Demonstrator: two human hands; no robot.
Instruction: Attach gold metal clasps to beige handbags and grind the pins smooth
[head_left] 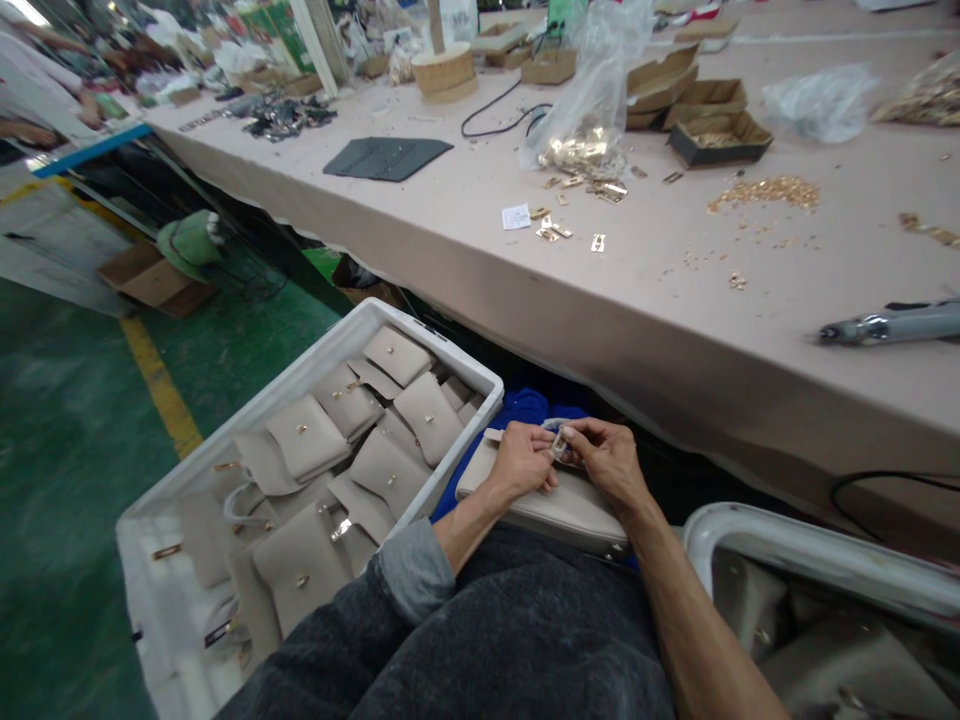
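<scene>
A beige handbag (566,508) lies across my lap, under both hands. My left hand (523,458) is closed over its upper side, with the fingers pinching a small rectangular metal clasp plate (558,445). From the other side, my right hand (606,455) meets it with thumb and forefinger shut on the same plate. A pale strip of material shows just above the fingertips. How the plate joins the bag is hidden by the fingers.
To the left, a white plastic crate (300,368) holds several beige handbags. Another white crate (817,560) with bags stands at right. On the table (637,290) lie gold metal plates (598,243), small gold pieces (772,192) and a grey power screwdriver (892,325).
</scene>
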